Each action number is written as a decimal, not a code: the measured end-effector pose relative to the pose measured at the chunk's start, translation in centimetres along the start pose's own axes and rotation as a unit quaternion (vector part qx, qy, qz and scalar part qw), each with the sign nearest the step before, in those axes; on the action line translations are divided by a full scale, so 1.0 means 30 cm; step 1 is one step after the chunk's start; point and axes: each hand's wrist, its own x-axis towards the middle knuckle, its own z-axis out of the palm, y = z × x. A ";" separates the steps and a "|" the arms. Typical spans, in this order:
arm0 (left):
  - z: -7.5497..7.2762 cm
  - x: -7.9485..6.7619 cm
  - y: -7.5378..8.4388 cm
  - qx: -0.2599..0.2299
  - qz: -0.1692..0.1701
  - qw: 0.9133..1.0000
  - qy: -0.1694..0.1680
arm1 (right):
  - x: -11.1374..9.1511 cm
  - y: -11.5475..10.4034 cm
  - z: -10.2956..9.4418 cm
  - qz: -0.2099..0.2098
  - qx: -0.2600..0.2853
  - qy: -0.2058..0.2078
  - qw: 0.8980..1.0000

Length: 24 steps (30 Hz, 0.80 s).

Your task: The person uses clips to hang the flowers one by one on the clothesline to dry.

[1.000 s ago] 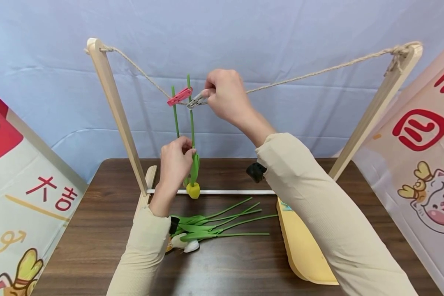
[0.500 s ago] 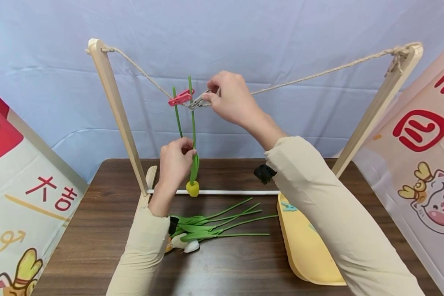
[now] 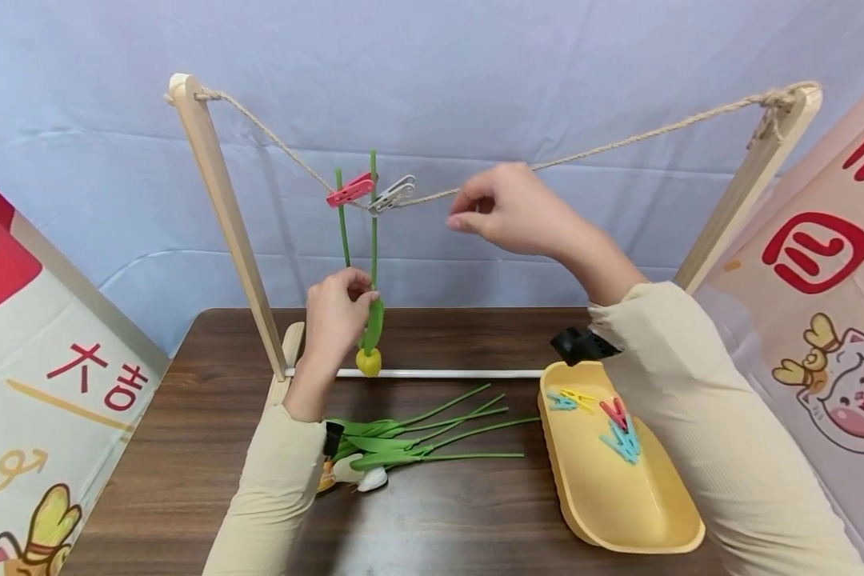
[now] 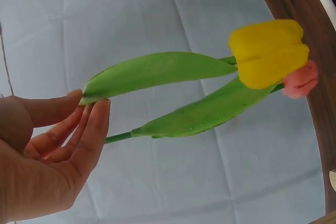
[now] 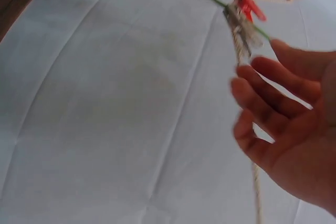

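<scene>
A yellow artificial tulip (image 4: 268,53) hangs head down, its stem clipped to the rope (image 3: 612,146) by a grey clothespin (image 3: 392,196). My left hand (image 3: 338,312) pinches this tulip between thumb and fingers near its leaf, as the left wrist view shows. Beside it hangs a pink tulip (image 4: 301,80), its stem at a red clothespin (image 3: 351,190). My right hand (image 3: 522,210) is in front of the rope, to the right of the grey clothespin and apart from it. Its fingers are loosely bent with nothing between them in the right wrist view (image 5: 294,103).
Wooden posts (image 3: 219,200) carry the rope at both ends, with a white rod (image 3: 446,374) low between them. Several tulips (image 3: 418,444) with white and orange heads lie on the table (image 3: 461,512). A yellow tray (image 3: 619,512) at right holds several clothespins (image 3: 622,440).
My right hand has let go of the grey clothespin and moved right and slightly down. The clothespin stays on the rope and stem. My left hand keeps its pinch on the yellow tulip.
</scene>
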 end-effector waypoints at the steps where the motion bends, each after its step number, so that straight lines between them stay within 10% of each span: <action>1: -0.001 0.000 -0.001 0.000 0.000 1.000 0.000 | -0.013 0.017 -0.002 0.004 -0.003 -0.020 1.000; 9: -0.001 -0.005 -0.011 -0.004 0.001 1.000 0.001 | -0.158 0.202 0.041 0.050 0.034 -0.133 0.989; 24: 0.004 -0.016 -0.019 0.006 0.014 1.000 -0.001 | -0.555 0.647 0.336 0.218 0.177 -0.193 0.940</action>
